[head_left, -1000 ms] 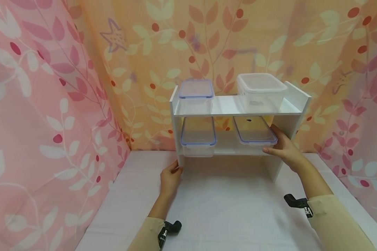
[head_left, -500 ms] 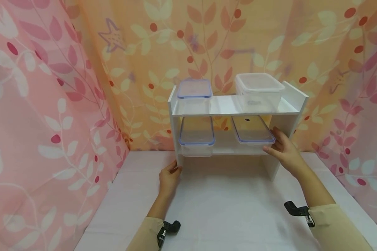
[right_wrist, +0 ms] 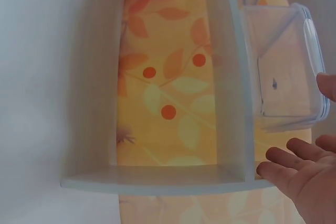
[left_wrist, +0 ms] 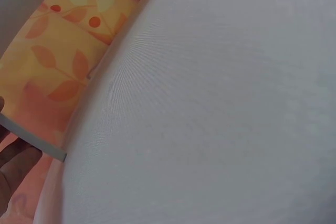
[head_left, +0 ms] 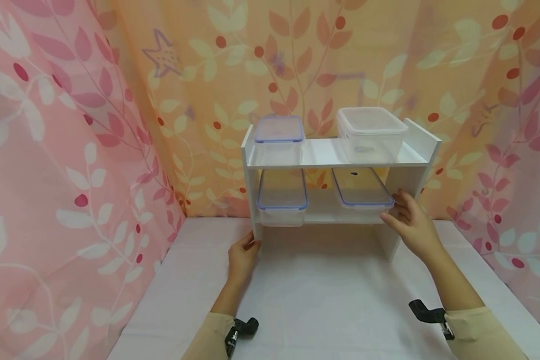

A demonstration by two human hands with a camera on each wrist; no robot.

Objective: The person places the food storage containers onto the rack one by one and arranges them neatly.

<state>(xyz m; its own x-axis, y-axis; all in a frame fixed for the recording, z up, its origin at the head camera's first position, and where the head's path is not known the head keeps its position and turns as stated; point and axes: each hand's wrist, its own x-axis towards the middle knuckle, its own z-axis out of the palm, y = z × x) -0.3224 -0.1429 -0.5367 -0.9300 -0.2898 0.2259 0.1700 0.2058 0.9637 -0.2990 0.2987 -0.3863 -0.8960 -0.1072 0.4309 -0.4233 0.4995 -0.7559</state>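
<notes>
A white two-tier shelf (head_left: 324,151) stands upright on the table. My left hand (head_left: 243,257) pinches the lower front edge of its left side panel (left_wrist: 37,142), with fingers on both sides of the board. My right hand (head_left: 414,227) is spread beside the right end of the blue-rimmed clear food container (head_left: 364,187) on the lower tier. In the right wrist view, the fingers (right_wrist: 283,169) are apart from that container; whether the thumb touches its lid I cannot tell. Another blue-rimmed food container (head_left: 282,192) sits at the lower left.
On the upper tier are a blue-rimmed container (head_left: 279,137) at left and a larger white-lidded container (head_left: 372,132) at right. A white cloth (head_left: 315,300) covers the table. Patterned curtains (head_left: 198,100) hang behind and at both sides.
My right hand has let go of the lower right container and drawn slightly down and right from it. The left hand has kept its place on the shelf's side panel.
</notes>
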